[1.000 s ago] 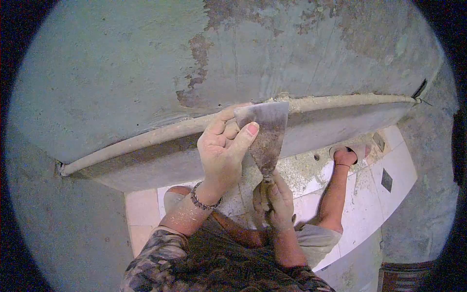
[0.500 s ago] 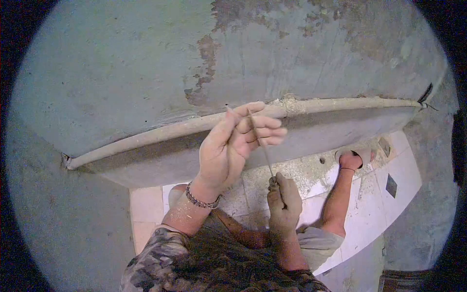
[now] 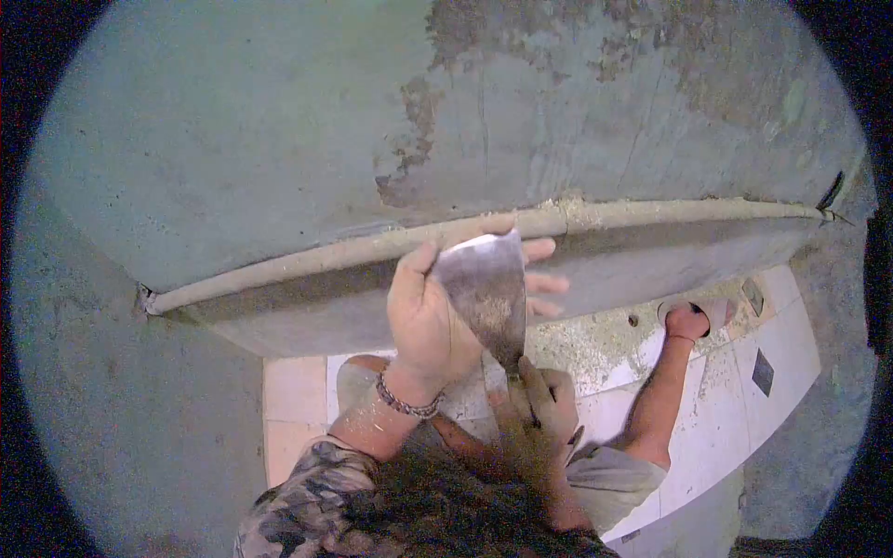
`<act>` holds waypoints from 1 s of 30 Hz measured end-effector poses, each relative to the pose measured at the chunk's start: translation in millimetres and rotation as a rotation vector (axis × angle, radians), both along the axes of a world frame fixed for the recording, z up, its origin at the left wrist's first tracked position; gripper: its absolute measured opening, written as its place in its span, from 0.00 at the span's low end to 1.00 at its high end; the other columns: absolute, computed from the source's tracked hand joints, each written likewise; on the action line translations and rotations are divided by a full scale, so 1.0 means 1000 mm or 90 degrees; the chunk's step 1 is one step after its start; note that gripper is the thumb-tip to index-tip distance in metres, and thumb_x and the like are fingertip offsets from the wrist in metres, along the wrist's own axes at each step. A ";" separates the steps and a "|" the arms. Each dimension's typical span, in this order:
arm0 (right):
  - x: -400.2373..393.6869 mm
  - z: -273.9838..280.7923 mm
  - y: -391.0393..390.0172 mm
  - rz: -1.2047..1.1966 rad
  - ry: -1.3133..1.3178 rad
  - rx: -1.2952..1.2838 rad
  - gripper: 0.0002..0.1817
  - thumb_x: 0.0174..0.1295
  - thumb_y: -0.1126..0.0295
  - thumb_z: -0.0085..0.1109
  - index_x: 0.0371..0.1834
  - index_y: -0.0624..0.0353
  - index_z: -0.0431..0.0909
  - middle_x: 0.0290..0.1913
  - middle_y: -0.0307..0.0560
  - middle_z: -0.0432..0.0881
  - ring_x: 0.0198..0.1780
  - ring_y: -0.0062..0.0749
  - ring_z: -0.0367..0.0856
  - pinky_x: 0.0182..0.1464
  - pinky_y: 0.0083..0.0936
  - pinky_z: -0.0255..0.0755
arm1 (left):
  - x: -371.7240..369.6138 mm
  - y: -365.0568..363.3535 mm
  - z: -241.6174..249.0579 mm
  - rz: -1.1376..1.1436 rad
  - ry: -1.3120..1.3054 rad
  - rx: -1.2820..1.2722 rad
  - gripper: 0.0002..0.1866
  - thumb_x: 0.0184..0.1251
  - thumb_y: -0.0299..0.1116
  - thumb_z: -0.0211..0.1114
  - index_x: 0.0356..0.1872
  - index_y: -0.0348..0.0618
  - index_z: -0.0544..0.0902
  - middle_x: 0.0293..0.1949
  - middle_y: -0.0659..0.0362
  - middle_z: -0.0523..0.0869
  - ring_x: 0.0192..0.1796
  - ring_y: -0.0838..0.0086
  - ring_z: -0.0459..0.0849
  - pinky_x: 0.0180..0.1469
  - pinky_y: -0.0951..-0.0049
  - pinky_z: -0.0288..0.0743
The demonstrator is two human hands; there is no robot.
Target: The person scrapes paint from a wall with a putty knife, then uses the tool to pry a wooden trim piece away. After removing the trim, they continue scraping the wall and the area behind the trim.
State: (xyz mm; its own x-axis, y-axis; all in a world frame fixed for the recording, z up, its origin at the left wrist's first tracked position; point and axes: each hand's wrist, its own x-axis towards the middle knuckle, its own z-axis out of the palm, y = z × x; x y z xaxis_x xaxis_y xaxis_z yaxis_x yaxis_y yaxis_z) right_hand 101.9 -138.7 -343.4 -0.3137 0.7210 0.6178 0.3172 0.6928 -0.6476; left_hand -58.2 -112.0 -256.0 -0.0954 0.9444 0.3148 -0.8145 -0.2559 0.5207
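My right hand (image 3: 539, 409) is closed round the handle of a putty knife, its broad metal blade (image 3: 486, 293) pointing up and away from me. The blade's flat face is turned toward me, worn and smeared with pale residue low down, and its front edge shines. Behind the blade is my left hand (image 3: 420, 312), open with the palm up and fingers spread. Its thumb tip is right by the blade's left corner, and the blade hides part of the palm and fingers. Dust and flecks cling to the left wrist and its bracelet (image 3: 405, 400).
A pale pipe (image 3: 307, 268) runs along the greenish wall (image 3: 251, 121), with crumbs on it near the middle. Brown bare patches mark the wall. Below, scraped debris (image 3: 605, 339) covers part of the white tiled floor (image 3: 679, 456). My sandalled foot (image 3: 688, 321) stands on the right.
The putty knife has turned in my right hand from edge-on to flat face showing. My right hand has come slightly lower, and the left stays open behind the blade.
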 end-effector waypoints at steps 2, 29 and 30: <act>-0.002 -0.002 -0.001 0.055 0.064 -0.020 0.31 0.53 0.68 0.70 0.61 0.65 0.74 0.37 0.52 0.78 0.37 0.42 0.76 0.42 0.35 0.72 | -0.003 0.000 -0.003 -0.006 0.003 -0.009 0.35 0.71 0.56 0.38 0.64 0.35 0.70 0.60 0.31 0.74 0.53 0.34 0.79 0.53 0.41 0.75; -0.066 0.169 0.082 0.505 0.546 -0.524 0.28 0.75 0.60 0.43 0.76 0.52 0.56 0.25 0.37 0.70 0.13 0.13 0.59 0.12 0.13 0.50 | -0.062 0.100 0.147 0.804 1.233 0.792 0.14 0.63 0.40 0.52 0.28 0.42 0.79 0.51 0.51 0.81 0.66 0.54 0.72 0.74 0.49 0.53; -0.066 0.173 0.083 0.503 0.536 -0.512 0.28 0.75 0.60 0.44 0.77 0.52 0.55 0.25 0.36 0.69 0.14 0.12 0.59 0.12 0.13 0.50 | -0.061 0.102 0.151 0.833 1.179 0.810 0.13 0.63 0.41 0.54 0.27 0.43 0.78 0.46 0.53 0.82 0.63 0.54 0.74 0.73 0.49 0.54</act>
